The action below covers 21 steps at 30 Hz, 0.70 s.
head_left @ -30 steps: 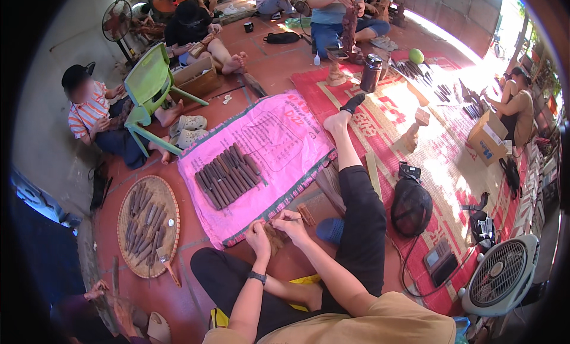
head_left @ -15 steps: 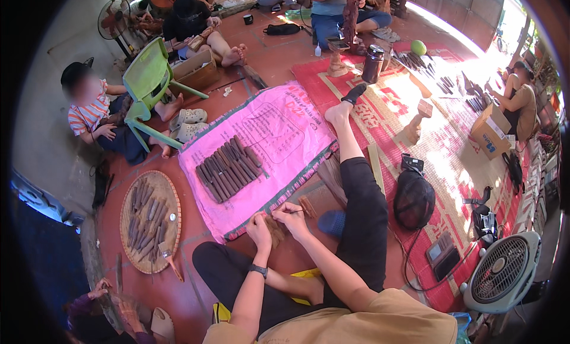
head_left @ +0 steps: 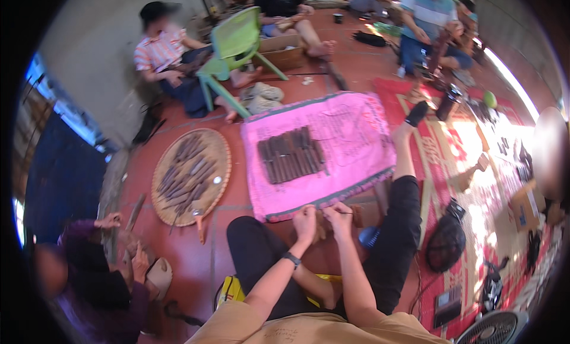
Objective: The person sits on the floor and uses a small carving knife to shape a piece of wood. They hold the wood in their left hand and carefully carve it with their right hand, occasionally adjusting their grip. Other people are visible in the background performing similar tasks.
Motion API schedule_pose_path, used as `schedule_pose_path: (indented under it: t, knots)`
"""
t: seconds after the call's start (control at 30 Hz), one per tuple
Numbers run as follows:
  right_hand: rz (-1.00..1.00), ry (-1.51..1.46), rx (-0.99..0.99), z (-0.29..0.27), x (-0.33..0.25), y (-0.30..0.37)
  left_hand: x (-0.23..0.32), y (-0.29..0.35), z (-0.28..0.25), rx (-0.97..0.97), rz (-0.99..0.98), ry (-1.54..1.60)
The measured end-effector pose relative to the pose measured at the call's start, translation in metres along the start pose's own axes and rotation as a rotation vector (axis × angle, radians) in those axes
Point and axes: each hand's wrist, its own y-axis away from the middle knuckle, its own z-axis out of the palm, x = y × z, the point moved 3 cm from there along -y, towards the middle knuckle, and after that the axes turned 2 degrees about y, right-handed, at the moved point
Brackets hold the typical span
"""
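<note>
My left hand [head_left: 305, 224] is closed, fingertips pinched together, in front of the near edge of a pink printed sheet [head_left: 356, 166]. What it holds is too small to make out. Close beside it, my right hand [head_left: 339, 220] is closed round a thin, dark, pen-like tool, whose end barely shows. Beneath both hands lies a brownish piece [head_left: 321, 232], partly hidden and blurred. Several dark brown sticks [head_left: 291, 157] lie side by side in a block on the sheet.
Left of the sheet, a round woven tray [head_left: 221, 148] bears more brown sticks and a brush [head_left: 200, 226]. A blue rounded thing [head_left: 369, 237] sits by my right leg. A black mesh bag [head_left: 445, 244] rests on the red mat. Other people sit around, one near a green chair [head_left: 236, 38].
The whole view has swung left, so the sheet and tray appear further right and a person at lower left shows more. My hands stay close together.
</note>
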Motion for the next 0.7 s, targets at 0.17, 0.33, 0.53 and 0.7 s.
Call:
schedule_pose_path:
  t: [0.17, 0.33, 0.53, 0.7]
  knots:
    - [0.155, -0.112, -0.068, -0.004, -0.003, 0.011, 0.002, 0.005, -0.009, 0.053, -0.037, -0.102]
    - [0.173, -0.205, 0.001, 0.004, -0.014, 0.023, 0.006, 0.004, -0.007, 0.067, -0.088, -0.118]
    - [0.057, -0.142, -0.114, -0.012, -0.007, 0.012, 0.012, 0.007, -0.001, 0.074, -0.038, -0.095]
    - [0.049, -0.141, -0.088, 0.008, -0.015, 0.017, 0.014, 0.002, -0.009, 0.027, -0.077, -0.083]
